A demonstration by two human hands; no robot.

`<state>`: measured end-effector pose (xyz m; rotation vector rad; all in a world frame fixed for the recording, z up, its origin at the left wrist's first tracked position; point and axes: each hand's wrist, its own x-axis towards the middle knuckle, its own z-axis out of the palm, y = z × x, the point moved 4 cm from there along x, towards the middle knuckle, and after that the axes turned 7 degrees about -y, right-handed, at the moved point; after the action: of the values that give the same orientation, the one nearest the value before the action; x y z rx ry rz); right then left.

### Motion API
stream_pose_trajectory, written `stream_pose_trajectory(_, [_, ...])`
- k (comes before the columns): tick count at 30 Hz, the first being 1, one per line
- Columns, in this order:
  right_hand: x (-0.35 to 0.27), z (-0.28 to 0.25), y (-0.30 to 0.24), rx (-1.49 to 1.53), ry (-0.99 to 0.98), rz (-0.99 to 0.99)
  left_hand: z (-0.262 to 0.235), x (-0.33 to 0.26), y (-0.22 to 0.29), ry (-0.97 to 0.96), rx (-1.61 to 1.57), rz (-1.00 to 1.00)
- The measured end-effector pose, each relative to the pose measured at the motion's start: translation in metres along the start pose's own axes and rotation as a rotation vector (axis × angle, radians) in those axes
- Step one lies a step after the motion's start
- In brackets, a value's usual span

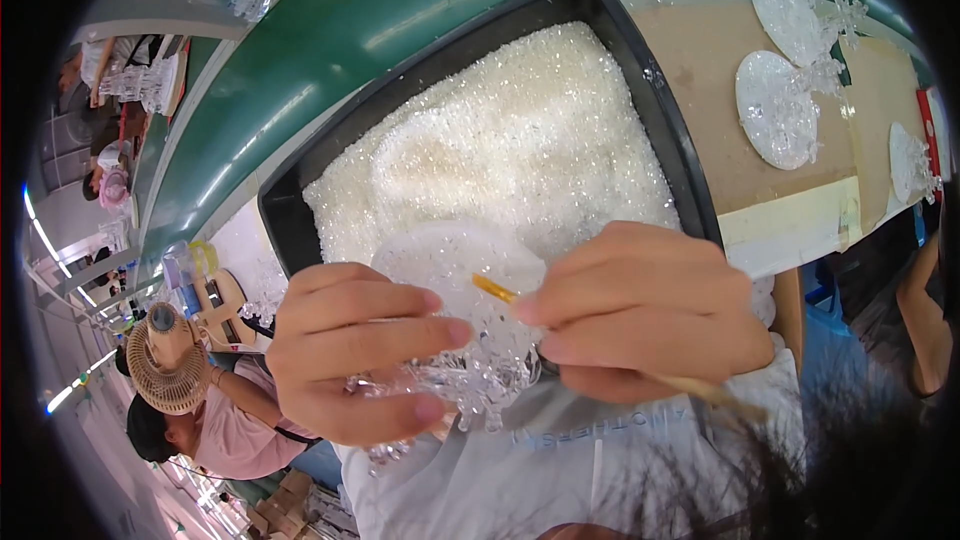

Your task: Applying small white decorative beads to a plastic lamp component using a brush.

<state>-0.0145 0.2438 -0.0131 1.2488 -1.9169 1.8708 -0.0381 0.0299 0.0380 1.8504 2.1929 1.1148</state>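
my fingers (pixel 400 315) on the left hand (pixel 350 350) are curled shut around a clear crystal ornament (pixel 460 380), thumb under and the rest over its near edge, with a round frosted disc (pixel 455 260) rising from it toward the black tray (pixel 670 130). from the head view, the right hand (pixel 650 325) is pinched closed on a thin amber-tipped stick (pixel 495 289), fingertips together near its front end. the stick's long axis runs from lower right, where its tail passes out behind the right hand, up and left to the tip, which lies on or just over the disc; i cannot tell if it touches. so the disc sits left of the right fingertips, on the near side of the tray, and the left hand is the nearer one, in contact with the piece. the tray, heaped with white crystal beads (pixel 520 140), lies just beyond the disc. well right of the tray, finished ornaments (pixel 780 105) lie on a brown board (pixel 700 70).
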Motion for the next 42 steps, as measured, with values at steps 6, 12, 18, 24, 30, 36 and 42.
stream_pose_trajectory(6, [-0.019,-0.006,-0.005,0.015,0.224,-0.029,-0.003,-0.016,-0.003,-0.007,0.049,-0.076])
stream_pose_trajectory(12, [-0.038,0.003,-0.013,0.126,0.171,-0.078,0.010,-0.036,0.000,0.576,0.232,-0.278])
stream_pose_trajectory(18, [-0.021,0.036,-0.008,-0.254,0.350,-0.200,0.015,-0.036,0.007,0.638,0.285,-0.353])
stream_pose_trajectory(24, [-0.019,0.037,-0.012,-0.256,0.244,-0.223,0.018,-0.040,0.015,0.675,0.349,-0.410])
stream_pose_trajectory(30, [-0.021,0.036,-0.009,-0.305,0.210,-0.222,0.022,-0.037,0.022,0.628,0.467,-0.536])
stream_pose_trajectory(36, [-0.019,0.039,-0.006,-0.309,0.178,-0.233,0.021,-0.028,0.035,0.511,0.559,-0.592])
stream_pose_trajectory(42, [-0.015,0.036,-0.005,-0.301,0.169,-0.220,0.026,-0.032,0.029,0.637,0.488,-0.503])
